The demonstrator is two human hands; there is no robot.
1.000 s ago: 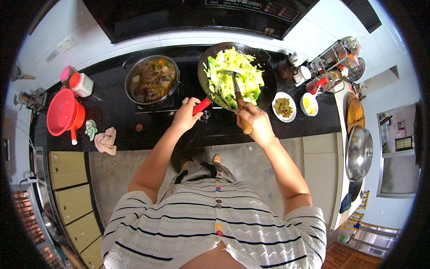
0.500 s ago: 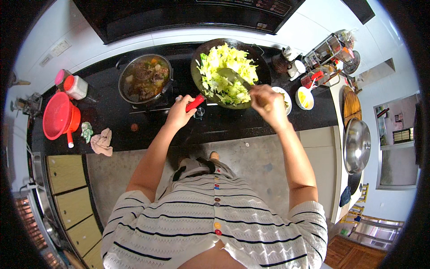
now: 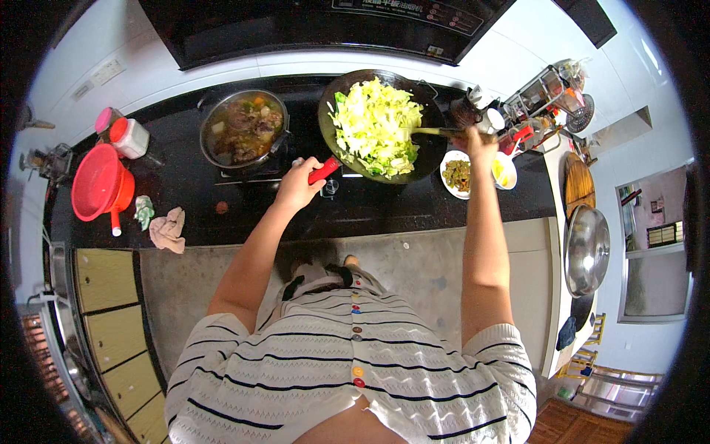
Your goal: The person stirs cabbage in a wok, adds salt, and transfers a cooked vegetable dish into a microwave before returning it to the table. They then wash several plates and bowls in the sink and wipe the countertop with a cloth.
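My left hand (image 3: 298, 185) is closed round the red handle of a dark wok (image 3: 432, 118) on the stove. Chopped pale green cabbage (image 3: 379, 122) is heaped in the wok, mostly toward its left side. My right hand (image 3: 482, 146), slightly smeared by motion, grips a spatula (image 3: 442, 132) out past the wok's right rim. The spatula's shaft reaches in over that rim, and its blade end meets the right edge of the cabbage. Below my right wrist stands a white plate of chopped greenish food (image 3: 457, 175), partly covered by my forearm.
Left of the wok stands a pot of meat stew (image 3: 244, 129). A red colander (image 3: 96, 185), lidded jars (image 3: 129, 139) and a crumpled cloth (image 3: 168, 231) occupy the counter's left. At the right are a small white bowl (image 3: 506, 177), a condiment rack (image 3: 534, 96) and a large metal lid (image 3: 588, 248).
My right hand has moved right and away from me with the spatula, off the middle of the wok. The plate shows more fully now. My left hand keeps the wok handle.
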